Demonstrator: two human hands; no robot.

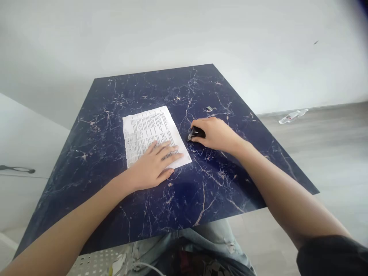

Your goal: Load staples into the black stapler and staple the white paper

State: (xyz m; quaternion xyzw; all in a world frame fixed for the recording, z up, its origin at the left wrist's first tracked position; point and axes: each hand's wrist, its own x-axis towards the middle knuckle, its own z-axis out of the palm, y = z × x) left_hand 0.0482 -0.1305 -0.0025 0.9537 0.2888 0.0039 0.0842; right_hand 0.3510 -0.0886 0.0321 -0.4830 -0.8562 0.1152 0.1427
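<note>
A printed sheet of paper [143,132] lies on the dark blue marbled table, its left edge crumpled. My left hand [156,165] rests flat on the lower right part of the paper, fingers spread, gripping nothing. Just right of the paper, my right hand [214,134] is closed around a small black stapler [197,132]. Its silvery front end points toward the paper's right edge, a short gap apart from it. Most of the stapler is hidden in the palm. Beyond my right hand lies a small, shiny, metallic-looking piece [209,109], too small to name surely.
The table [161,88] stands close to a white wall [149,34]. A clear plastic bottle [293,115] lies on the grey floor at the right. A dark handle [17,169] shows on a white surface at the left. A white cable [148,265] hangs below the table's front edge.
</note>
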